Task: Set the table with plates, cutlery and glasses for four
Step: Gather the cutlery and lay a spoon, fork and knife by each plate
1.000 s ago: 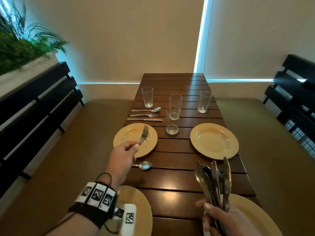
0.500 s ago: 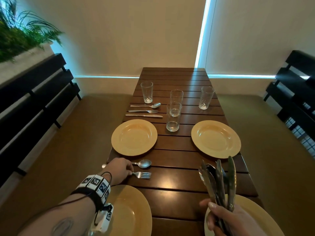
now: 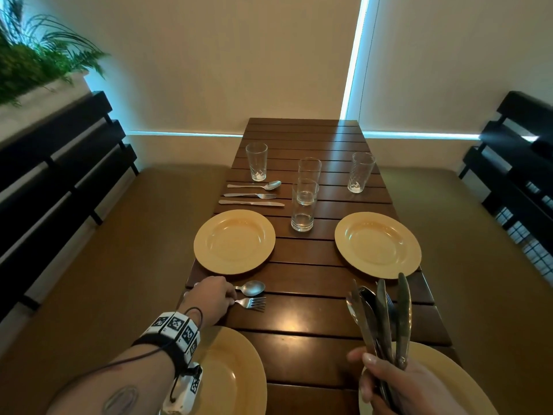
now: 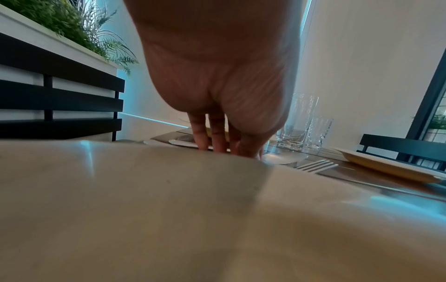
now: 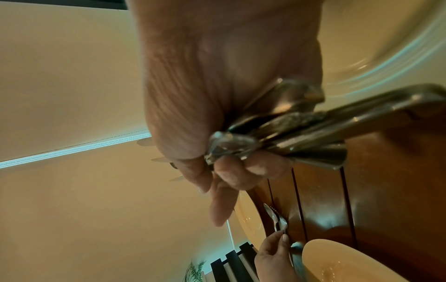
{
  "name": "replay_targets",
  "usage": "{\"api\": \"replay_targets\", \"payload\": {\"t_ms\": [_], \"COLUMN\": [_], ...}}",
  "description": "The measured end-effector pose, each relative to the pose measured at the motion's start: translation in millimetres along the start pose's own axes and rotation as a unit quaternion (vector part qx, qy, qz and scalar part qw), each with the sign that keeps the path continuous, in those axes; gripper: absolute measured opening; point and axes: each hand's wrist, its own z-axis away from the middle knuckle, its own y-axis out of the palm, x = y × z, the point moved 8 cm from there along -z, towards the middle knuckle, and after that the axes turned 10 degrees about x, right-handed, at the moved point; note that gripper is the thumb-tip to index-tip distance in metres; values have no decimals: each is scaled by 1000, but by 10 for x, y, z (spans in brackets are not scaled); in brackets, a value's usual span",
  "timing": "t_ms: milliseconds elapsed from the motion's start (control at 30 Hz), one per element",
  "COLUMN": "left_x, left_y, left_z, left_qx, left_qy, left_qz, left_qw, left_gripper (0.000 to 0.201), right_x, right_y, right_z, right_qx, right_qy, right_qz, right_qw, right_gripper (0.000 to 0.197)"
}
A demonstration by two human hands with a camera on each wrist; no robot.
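Note:
On the wooden table (image 3: pixel 299 333) a fork (image 3: pixel 253 303) lies just below a spoon (image 3: pixel 253 287), between the far-left plate (image 3: pixel 234 241) and the near-left plate (image 3: pixel 236 372). My left hand (image 3: pixel 230 299) covers both handles, and its straight fingers (image 4: pixel 217 141) rest on the fork's handle. Over the near-right plate (image 3: pixel 443 366), my right hand (image 3: pixel 386 372) grips a bundle of cutlery (image 3: pixel 380 319) that points upward. A fourth plate (image 3: pixel 377 244) sits at the far right. Behind the far-left plate lie a knife (image 3: pixel 251 202), fork (image 3: pixel 251 195) and spoon (image 3: pixel 257 185).
Several glasses stand further back: one at the left (image 3: pixel 256 161), two together in the middle (image 3: pixel 303 205), one at the right (image 3: pixel 360 172). Black slatted bench backs flank the table on the left (image 3: pixel 59 163) and right (image 3: pixel 514 163). A planter (image 3: pixel 36 61) tops the left bench.
One second ago my left hand held the fork above the far-left plate. It has come down towards me and laid the fork beside the spoon. The right hand has kept still.

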Motion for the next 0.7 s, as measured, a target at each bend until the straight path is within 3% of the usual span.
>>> {"api": "replay_targets", "payload": {"t_ms": [233,367,433,500,567,700], "left_x": [-196,-1125,-1690,-2083,-2282,-2273], "left_y": [-148,-461,-448,-249,-88,-59], "left_z": [267,976,1368,1588,1690,1668], "left_qx": [-54,-106,-48,61,128,96], "left_qy": [14,142,191,188,167,132], "left_qz": [17,170,269,355,433,483], "left_qw": [998,969,943,914,877,860], "left_gripper": [24,21,26,32,36,30], "right_x": [109,100,116,140,163,158], "right_y": [162,118,130,134,113,152], "right_z": [60,62,66,86,125,166], "right_qx": [18,-7,-19,-47,-73,-53], "right_qy": [-56,-64,-65,-66,-81,-107], "right_qz": [-16,5,30,63,90,106], "right_qw": [998,998,997,995,990,987], "right_gripper": [37,45,47,36,24,34]}}
